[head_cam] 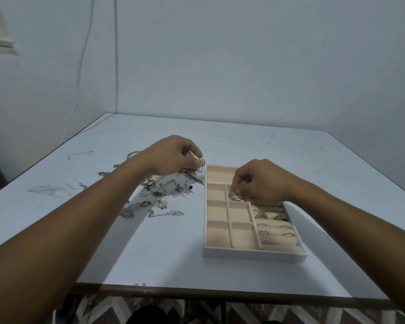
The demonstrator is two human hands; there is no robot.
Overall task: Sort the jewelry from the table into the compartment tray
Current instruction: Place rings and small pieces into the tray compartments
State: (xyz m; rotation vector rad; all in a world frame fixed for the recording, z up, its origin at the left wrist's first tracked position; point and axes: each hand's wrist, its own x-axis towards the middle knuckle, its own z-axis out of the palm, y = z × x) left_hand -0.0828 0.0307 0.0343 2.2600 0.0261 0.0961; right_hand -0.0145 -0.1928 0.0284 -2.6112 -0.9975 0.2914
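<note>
A white compartment tray (243,252) with peach lining lies right of centre on the table. Several rings sit in its ring rolls (275,226) on the right side; the square compartments look bare. A pile of loose jewelry (159,195), chains, pendants and earrings, is spread to the left of the tray. My left hand (171,155) hovers above the pile near the tray's far left corner, pinching a silver ring (199,165). My right hand (260,181) is over the tray's middle, holding a silver fan-shaped ring (235,196) just above a compartment.
The white table (313,164) has pen marks on the left and far side. Its front edge runs below the tray. A wall stands behind, with cables hanging at the left. A patterned floor shows under the table's front edge.
</note>
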